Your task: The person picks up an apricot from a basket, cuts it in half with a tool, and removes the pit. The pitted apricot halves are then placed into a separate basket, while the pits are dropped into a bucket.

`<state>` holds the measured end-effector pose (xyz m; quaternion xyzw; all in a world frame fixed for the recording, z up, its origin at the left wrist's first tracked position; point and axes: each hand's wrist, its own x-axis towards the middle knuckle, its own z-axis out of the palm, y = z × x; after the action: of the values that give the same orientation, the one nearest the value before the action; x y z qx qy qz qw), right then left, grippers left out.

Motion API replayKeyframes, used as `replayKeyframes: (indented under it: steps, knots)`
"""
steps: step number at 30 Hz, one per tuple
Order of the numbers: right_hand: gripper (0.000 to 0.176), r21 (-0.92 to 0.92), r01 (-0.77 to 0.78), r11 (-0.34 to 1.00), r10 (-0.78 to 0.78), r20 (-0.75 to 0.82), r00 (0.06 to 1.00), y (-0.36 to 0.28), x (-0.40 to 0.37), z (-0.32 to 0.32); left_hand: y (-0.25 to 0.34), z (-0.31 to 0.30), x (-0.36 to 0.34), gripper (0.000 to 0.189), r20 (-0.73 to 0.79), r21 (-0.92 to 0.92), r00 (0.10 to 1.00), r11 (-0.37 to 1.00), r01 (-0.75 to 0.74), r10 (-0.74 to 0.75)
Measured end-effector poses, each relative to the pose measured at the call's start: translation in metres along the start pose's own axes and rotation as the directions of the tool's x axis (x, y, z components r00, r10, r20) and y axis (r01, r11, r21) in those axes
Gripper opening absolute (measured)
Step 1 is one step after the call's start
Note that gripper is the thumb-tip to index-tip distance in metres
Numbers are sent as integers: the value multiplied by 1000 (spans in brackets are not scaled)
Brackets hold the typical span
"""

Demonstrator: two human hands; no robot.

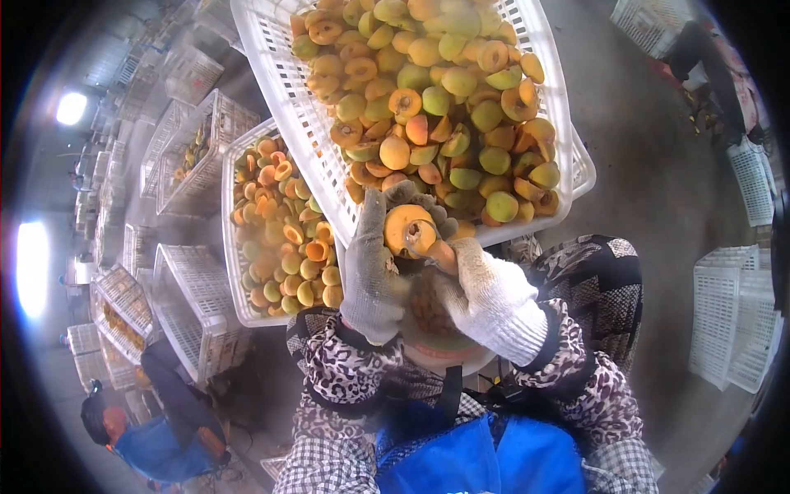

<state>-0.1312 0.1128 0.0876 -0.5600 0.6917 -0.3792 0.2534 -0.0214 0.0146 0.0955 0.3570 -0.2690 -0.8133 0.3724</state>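
My left hand (372, 272), in a dirty grey glove, holds a halved apricot (401, 228) with its cut side up. My right hand (491, 298), in a whiter glove, is closed around the handle of a small tool (443, 256) whose ring-shaped end touches the middle of the fruit. Just beyond both hands stands a white crate (553, 74) full of halved apricots. Below them is a round container (448, 356) with small brown pieces inside, partly hidden by my hands.
A second white crate (239, 284) of apricot halves stands at the left. More crates (185, 309) are farther left, near a seated person in blue (164, 445). At the right are stacked crates (724, 317) and another person's legs (720, 74).
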Motion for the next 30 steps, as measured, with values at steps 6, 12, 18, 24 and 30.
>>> replayKeyframes:
  steps: [6, 12, 18, 24, 30]
  knots:
    - [33, 34, -108, 994, 108, 19, 994, 3, -1, 1, -9, -11, 5, 33, 252, 617, 946, 720, -319, 203]
    - [32, -131, -46, 990, 55, 68, 996, 10, 0, -2, -20, -26, 10, 37, 120, 525, 980, 828, -199, 160]
    - [46, -65, -262, 963, 269, 274, 923, 16, -3, 10, -22, -5, 6, 44, -51, 665, 944, 717, -212, 326]
    - [35, 109, -267, 958, 207, 382, 901, 11, -6, 8, -13, 5, 7, 43, -181, 282, 983, 959, 19, 33]
    - [28, 397, -394, 829, 242, 380, 893, 21, -12, 11, -12, 1, 8, 40, -16, 385, 999, 922, -25, 34]
